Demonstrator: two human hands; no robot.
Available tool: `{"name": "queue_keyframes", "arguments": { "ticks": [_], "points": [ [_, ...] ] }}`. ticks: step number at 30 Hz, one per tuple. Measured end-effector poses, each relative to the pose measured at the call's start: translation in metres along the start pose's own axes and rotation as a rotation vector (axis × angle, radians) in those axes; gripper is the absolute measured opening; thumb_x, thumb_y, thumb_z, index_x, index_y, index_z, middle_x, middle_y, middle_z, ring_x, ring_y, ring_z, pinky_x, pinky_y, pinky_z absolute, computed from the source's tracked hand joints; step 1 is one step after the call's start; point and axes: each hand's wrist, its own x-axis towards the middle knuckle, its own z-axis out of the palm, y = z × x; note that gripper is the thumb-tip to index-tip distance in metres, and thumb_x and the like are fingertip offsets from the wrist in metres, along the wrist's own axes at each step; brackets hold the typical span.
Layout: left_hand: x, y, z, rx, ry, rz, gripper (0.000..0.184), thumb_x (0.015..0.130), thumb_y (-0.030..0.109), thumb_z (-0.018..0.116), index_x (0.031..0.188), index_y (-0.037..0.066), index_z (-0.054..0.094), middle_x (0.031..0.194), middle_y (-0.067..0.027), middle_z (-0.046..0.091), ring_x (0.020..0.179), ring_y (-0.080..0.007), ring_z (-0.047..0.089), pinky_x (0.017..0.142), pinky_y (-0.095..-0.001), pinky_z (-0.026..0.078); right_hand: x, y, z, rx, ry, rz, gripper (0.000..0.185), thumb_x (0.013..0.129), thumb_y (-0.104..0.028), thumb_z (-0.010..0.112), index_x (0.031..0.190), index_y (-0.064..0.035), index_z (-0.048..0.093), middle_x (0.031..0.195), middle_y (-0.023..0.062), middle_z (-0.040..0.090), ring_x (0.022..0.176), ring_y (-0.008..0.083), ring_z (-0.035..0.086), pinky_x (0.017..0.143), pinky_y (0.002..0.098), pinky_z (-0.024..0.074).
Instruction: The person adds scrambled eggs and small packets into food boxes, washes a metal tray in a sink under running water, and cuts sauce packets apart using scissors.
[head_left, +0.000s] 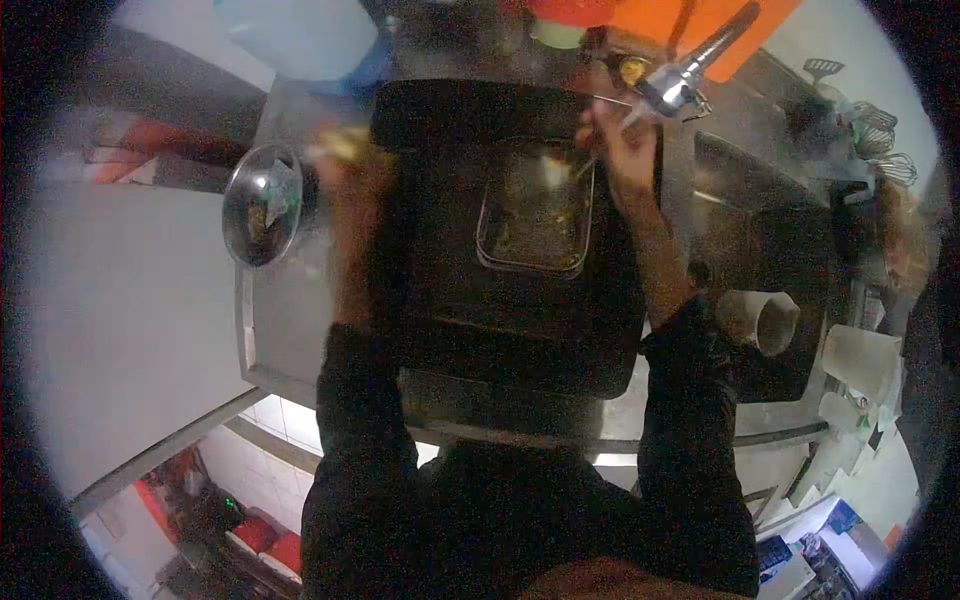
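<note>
Over the left side of the dark sink [440,270], my left hand [358,185] is smeared by motion. Its fingers look closed around a blurred yellowish thing [345,145] whose kind I cannot make out. My right hand [628,150] is at the sink's far right, just below the metal faucet [685,85]. Its fingers are curled on a thin, rod-like utensil, partly hidden and blurred. Between the hands, a clear rectangular container [535,255] sits in the sink with cloudy liquid and yellowish bits in it.
A round metal bowl [238,215] holding a crumpled plastic piece stands left of the sink. A second basin on the right holds a whitish cup-like container [745,315]. An orange board [740,60] leans behind the faucet. Whisks [895,168] and a slotted turner [822,68] hang at right.
</note>
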Motion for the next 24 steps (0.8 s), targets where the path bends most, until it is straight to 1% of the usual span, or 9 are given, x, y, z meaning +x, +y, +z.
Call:
{"name": "queue_keyframes", "arguments": {
  "ticks": [4, 7, 9, 13, 16, 18, 19, 21, 24],
  "points": [
    [0.001, 0.125, -0.049, 0.879, 0.360, 0.507, 0.024, 0.088, 0.023, 0.049, 0.097, 0.000, 0.049, 0.096, -0.0137, 0.053, 0.082, -0.0188, 0.055, 0.074, -0.0293, 0.046, -0.002, 0.101, -0.036, -0.242, -0.252, 0.321, 0.030, 0.087, -0.036, 0.052, 0.075, -0.0092, 0.049, 0.063, -0.0001, 0.048, 0.049, 0.0116, 0.044, 0.045, 0.0255, 0.0377],
    [0.007, 0.096, -0.158, 0.853, 0.422, -0.023, 0.035, 0.089, 0.023, 0.046, 0.111, -0.004, 0.047, 0.115, -0.0165, 0.049, 0.102, -0.0293, 0.051, 0.087, -0.0358, 0.042, 0.001, 0.130, -0.030, -0.217, -0.051, 0.281, 0.035, 0.088, -0.040, 0.048, 0.067, -0.0137, 0.043, 0.053, -0.0033, 0.035, 0.043, 0.0095, 0.034, 0.040, 0.0252, 0.0296],
    [-0.010, 0.090, -0.178, 1.204, 0.216, -0.057, 0.040, 0.087, 0.024, 0.049, 0.117, -0.002, 0.047, 0.124, -0.0175, 0.044, 0.115, -0.0280, 0.041, 0.096, -0.0363, 0.033, 0.006, 0.117, -0.034, -0.363, -0.190, 0.200, 0.035, 0.089, -0.040, 0.046, 0.066, -0.0148, 0.041, 0.052, -0.0031, 0.034, 0.043, 0.0091, 0.033, 0.039, 0.0258, 0.0287],
    [-0.043, 0.118, -0.112, 1.341, 0.502, 0.201, 0.043, 0.086, 0.027, 0.047, 0.118, 0.000, 0.049, 0.132, -0.0182, 0.037, 0.125, -0.0294, 0.031, 0.101, -0.0356, 0.027, 0.017, 0.145, -0.067, -0.368, -0.399, 0.024, 0.031, 0.090, -0.037, 0.045, 0.071, -0.0130, 0.045, 0.056, -0.0032, 0.037, 0.045, 0.0095, 0.033, 0.041, 0.0262, 0.0299],
    [-0.036, 0.113, -0.125, 0.901, 0.327, 0.054, 0.048, 0.088, 0.030, 0.043, 0.125, 0.000, 0.040, 0.137, -0.0179, 0.028, 0.129, -0.0312, 0.023, 0.104, -0.0363, 0.023, 0.030, 0.130, -0.070, -0.776, -0.562, -0.323, 0.028, 0.090, -0.035, 0.046, 0.078, -0.0105, 0.051, 0.059, -0.0025, 0.040, 0.049, 0.0107, 0.038, 0.045, 0.0262, 0.0335],
    [-0.033, 0.135, -0.066, -0.266, 0.384, 0.233, 0.056, 0.086, 0.027, 0.048, 0.130, -0.003, 0.029, 0.134, -0.0208, 0.033, 0.125, -0.0302, 0.031, 0.106, -0.0375, 0.021, 0.030, 0.127, -0.072, -0.329, -0.329, 0.003, 0.026, 0.090, -0.034, 0.046, 0.084, -0.0090, 0.052, 0.062, -0.0014, 0.042, 0.052, 0.0115, 0.041, 0.048, 0.0266, 0.0356],
    [-0.039, 0.139, -0.051, -0.261, 0.395, 0.236, 0.056, 0.086, 0.027, 0.048, 0.130, -0.003, 0.029, 0.134, -0.0208, 0.033, 0.125, -0.0302, 0.031, 0.106, -0.0375, 0.021, 0.032, 0.128, -0.074, -0.174, -0.243, 0.106, 0.026, 0.090, -0.033, 0.046, 0.086, -0.0085, 0.052, 0.062, -0.0011, 0.043, 0.053, 0.0118, 0.042, 0.049, 0.0268, 0.0363],
    [-0.049, 0.144, -0.026, -1.228, -0.069, 0.143, 0.065, 0.087, 0.040, 0.040, 0.134, -0.001, 0.020, 0.141, -0.0202, 0.018, 0.130, -0.0303, 0.019, 0.109, -0.0405, 0.010, 0.038, 0.114, -0.070, 0.451, -0.298, 0.468, 0.018, 0.088, -0.022, 0.047, 0.099, -0.0080, 0.052, 0.086, 0.0025, 0.055, 0.080, 0.0181, 0.052, 0.066, 0.0295, 0.0437],
    [-0.047, 0.141, 0.009, -1.159, -0.091, 0.139, 0.074, 0.086, 0.053, 0.027, 0.137, 0.001, 0.013, 0.142, -0.0198, 0.013, 0.132, -0.0300, 0.013, 0.108, -0.0457, 0.004, 0.017, 0.067, -0.012, 0.284, 0.299, 0.494, 0.029, 0.090, -0.035, 0.047, 0.094, -0.0072, 0.053, 0.064, -0.0005, 0.044, 0.054, 0.0133, 0.043, 0.052, 0.0277, 0.0373]
  ]
}}
